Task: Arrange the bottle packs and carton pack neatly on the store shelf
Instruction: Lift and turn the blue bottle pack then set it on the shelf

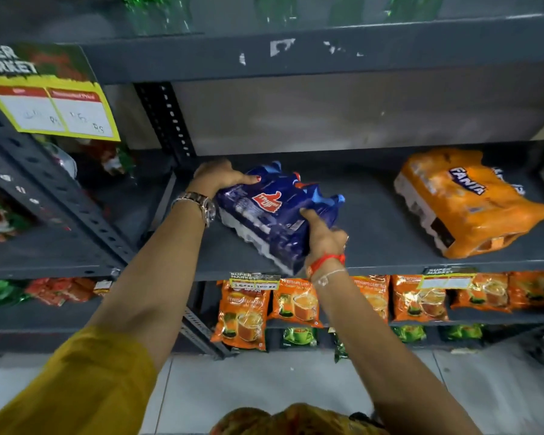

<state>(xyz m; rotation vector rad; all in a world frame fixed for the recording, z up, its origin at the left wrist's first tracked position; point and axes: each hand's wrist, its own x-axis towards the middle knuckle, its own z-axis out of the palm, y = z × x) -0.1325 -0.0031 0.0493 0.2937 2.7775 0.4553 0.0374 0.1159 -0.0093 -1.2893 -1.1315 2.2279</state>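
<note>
Blue bottle pack (270, 211) on grey shelf (374, 233)

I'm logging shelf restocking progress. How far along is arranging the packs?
Done: the orange pack lies on the shelf, though skewed. In hand: left hand and right hand grip the blue pack, angled at the shelf's front. Left: straightening both; no carton pack visible.

Mustard sleeve (85, 378), metal wristwatch (201, 205), red wrist thread (325, 262).

Single head-worn wide-angle view, facing forward and down, close on the grey shelf (374, 233), floor below
</note>
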